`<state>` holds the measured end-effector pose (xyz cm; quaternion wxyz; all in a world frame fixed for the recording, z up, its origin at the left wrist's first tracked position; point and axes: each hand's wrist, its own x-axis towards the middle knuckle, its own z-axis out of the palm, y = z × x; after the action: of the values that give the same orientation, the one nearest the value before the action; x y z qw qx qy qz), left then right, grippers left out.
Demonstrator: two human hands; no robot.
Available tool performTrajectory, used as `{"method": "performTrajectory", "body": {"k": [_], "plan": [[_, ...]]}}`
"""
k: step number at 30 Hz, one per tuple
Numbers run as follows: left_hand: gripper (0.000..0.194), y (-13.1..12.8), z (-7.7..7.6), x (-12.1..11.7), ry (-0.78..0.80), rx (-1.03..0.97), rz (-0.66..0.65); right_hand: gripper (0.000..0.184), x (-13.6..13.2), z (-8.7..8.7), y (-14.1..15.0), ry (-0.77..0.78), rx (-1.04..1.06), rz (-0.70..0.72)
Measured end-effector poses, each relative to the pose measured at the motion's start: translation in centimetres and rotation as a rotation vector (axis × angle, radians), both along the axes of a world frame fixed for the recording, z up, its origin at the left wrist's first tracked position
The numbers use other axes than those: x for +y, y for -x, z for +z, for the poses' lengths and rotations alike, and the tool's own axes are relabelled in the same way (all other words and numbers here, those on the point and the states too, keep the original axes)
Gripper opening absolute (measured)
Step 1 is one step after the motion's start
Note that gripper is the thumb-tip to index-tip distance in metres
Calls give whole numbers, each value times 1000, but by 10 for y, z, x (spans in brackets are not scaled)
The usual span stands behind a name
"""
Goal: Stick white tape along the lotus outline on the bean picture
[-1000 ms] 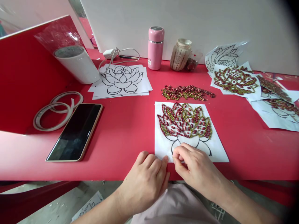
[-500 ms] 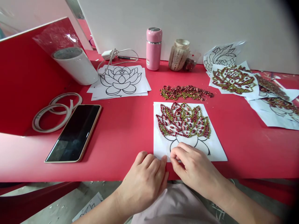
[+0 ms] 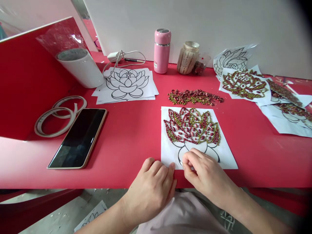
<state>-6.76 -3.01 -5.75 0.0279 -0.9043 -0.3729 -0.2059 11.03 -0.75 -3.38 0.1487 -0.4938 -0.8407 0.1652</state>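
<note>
A white sheet with a lotus outline (image 3: 168, 152) lies at the table's front edge. Its upper petals carry glued-looking beans (image 3: 192, 125), dark red and green; the lower petals show bare black lines. My left hand (image 3: 152, 185) is curled closed at the sheet's lower left corner, a fingertip pressing on the paper. Over the lower middle of the drawing, my right hand (image 3: 204, 170) is closed in a pinch, thumb and forefinger together near the outline. Whatever sits between those fingertips is too small to make out. Behind the sheet lies a heap of loose beans (image 3: 195, 97).
At left are a phone (image 3: 78, 139), tape rolls (image 3: 55, 122), and a wide white roll (image 3: 80, 70). Lotus printouts (image 3: 128, 84), a pink flask (image 3: 162, 52) and a glass jar (image 3: 187, 58) stand farther back. Bean-covered sheets (image 3: 245, 84) overlap at right.
My right hand shifts slightly left, then back right across the lower drawing, still pinched. The left hand stays at the sheet's corner. The view sways a little.
</note>
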Motion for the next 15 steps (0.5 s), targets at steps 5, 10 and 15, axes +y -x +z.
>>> {"method": "performTrajectory", "body": {"k": [5,10,15], "plan": [[28,0,-1,0,-3,0,1,14,1,5,-10,153,248,-32],[27,0,-2,1,-7,-12,-6,15,0,12,-30,323,519,-146],[28,0,-1,1,-2,-12,-6,9,-2,14,-34,351,697,-280]]}}
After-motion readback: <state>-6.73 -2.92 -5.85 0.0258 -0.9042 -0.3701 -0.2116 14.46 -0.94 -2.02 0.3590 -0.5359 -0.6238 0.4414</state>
